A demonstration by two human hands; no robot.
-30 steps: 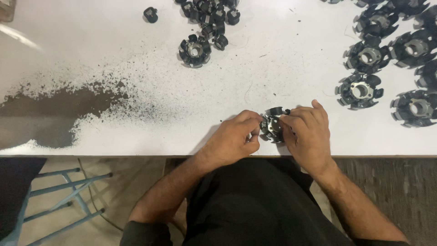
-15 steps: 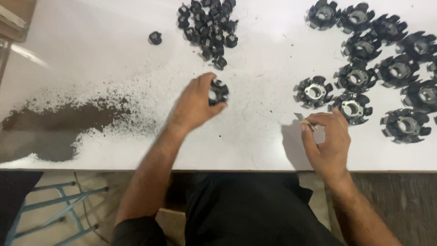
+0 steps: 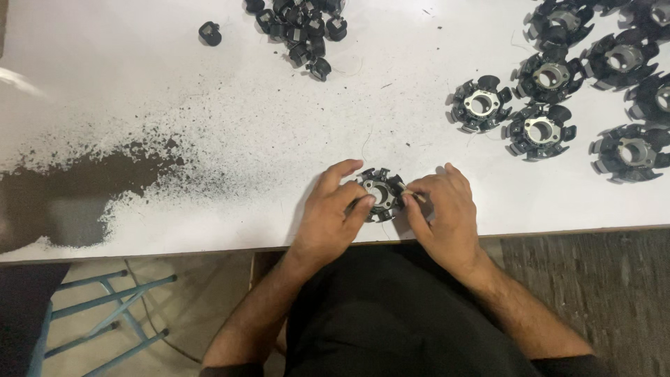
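The fingers (image 3: 357,204) of the left hand (image 3: 333,216) pinch the round black toothed metal-cored part (image 3: 380,194) from its left; the right hand (image 3: 438,213) grips its right edge, fingers closed; it rests near the white counter's (image 3: 209,105) front edge; dark powder (image 3: 91,178) spreads leftward; matching parts (image 3: 558,105) lie far right.

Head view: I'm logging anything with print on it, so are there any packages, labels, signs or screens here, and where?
None in view. The white table bears only black ring-shaped metal parts, small black pieces and dark powder; the hands hold one ring part at the near edge.
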